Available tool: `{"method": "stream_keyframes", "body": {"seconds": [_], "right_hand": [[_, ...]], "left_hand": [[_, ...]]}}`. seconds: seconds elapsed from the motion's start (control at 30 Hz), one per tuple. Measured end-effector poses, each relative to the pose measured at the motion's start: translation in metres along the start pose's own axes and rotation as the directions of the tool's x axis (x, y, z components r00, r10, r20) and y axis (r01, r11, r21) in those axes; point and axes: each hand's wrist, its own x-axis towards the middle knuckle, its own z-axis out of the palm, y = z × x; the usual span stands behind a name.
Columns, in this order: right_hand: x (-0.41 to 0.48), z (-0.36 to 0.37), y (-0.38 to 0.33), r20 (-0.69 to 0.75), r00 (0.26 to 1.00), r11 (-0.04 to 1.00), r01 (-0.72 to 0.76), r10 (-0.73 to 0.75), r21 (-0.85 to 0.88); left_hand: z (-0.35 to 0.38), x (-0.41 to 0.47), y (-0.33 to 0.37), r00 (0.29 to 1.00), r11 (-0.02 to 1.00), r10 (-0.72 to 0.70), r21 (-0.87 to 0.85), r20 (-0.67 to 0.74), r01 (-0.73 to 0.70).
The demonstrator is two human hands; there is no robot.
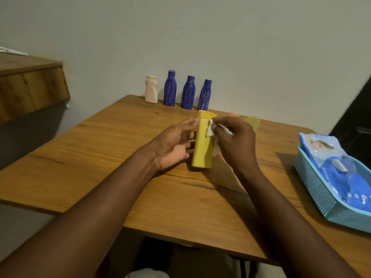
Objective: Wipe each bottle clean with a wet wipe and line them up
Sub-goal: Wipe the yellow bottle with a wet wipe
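Yellow plastic bottle (202, 146), upright over mid-table (120, 157). Left hand (172, 145): grip clamped round the body. Right hand (235, 141): grip pinching the wipe (210, 131) against the neck. Probably light, stiff and slick once wet, so best held mid-body. Four bottles (188, 93) line the wall.

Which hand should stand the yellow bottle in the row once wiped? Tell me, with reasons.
Probably left: the left hand holds the yellow bottle; the right hand is busy pinching the wet wipe against it.
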Motion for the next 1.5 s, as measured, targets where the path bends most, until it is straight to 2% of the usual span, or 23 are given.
{"method": "stream_keyframes", "body": {"seconds": [0.1,0.23,0.33,0.43,0.6,0.7,0.83,0.93,1.07,1.17,1.3,1.4,1.5], "right_hand": [[0.001,-0.002,0.000,-0.029,0.998,0.995,-0.051,0.053,0.087],[-0.001,-0.003,-0.003,-0.009,1.000,0.993,-0.007,0.008,0.118],[-0.003,-0.003,-0.003,0.088,0.993,0.996,0.074,-0.079,0.055],[-0.002,-0.002,-0.003,0.130,0.990,0.998,0.061,-0.062,0.009],[0.003,-0.008,-0.001,-0.066,0.997,0.998,0.032,-0.029,0.048],[0.003,-0.010,-0.003,-0.111,0.987,0.993,0.116,-0.113,0.013],[-0.001,-0.006,-0.008,0.010,0.966,0.964,0.260,-0.260,-0.048],[-0.002,-0.006,-0.008,0.094,0.959,0.959,0.273,-0.266,-0.072],[0.000,-0.007,-0.007,0.064,0.989,0.987,0.139,-0.134,-0.078],[0.003,-0.009,-0.005,-0.018,0.994,0.992,0.104,-0.105,-0.075],[0.002,-0.011,-0.008,-0.052,0.980,0.980,0.187,-0.190,-0.067],[-0.001,-0.009,-0.012,0.036,0.961,0.960,0.275,-0.274,-0.056],[-0.001,-0.009,-0.010,0.106,0.957,0.957,0.280,-0.271,-0.081]], "left_hand": [[-0.001,0.000,-0.001,0.998,0.999,0.004,0.033,0.063,-0.006],[-0.001,0.000,-0.002,0.998,1.000,0.028,-0.012,0.049,-0.028],[-0.002,0.001,-0.002,0.998,0.997,0.047,-0.059,0.029,-0.045],[-0.004,0.003,-0.001,0.999,0.997,0.051,-0.049,0.008,-0.051],[0.000,-0.001,0.000,0.999,0.997,0.009,0.072,0.050,-0.012],[0.003,-0.004,0.000,0.998,0.993,-0.018,0.116,0.067,0.010],[0.002,-0.005,0.000,0.999,0.995,-0.007,0.098,0.038,0.004],[0.000,-0.003,0.001,1.000,0.994,0.011,0.106,0.003,-0.011],[0.000,-0.002,0.000,1.000,0.992,0.026,0.124,-0.004,-0.025],[0.002,-0.004,0.000,1.000,0.988,0.023,0.151,0.020,-0.026],[0.006,-0.007,0.002,0.999,0.979,0.021,0.203,0.028,-0.026],[0.004,-0.006,0.001,0.999,0.980,0.040,0.198,-0.004,-0.038],[-0.001,-0.003,0.000,0.996,0.978,0.071,0.199,-0.045,-0.061]]}}
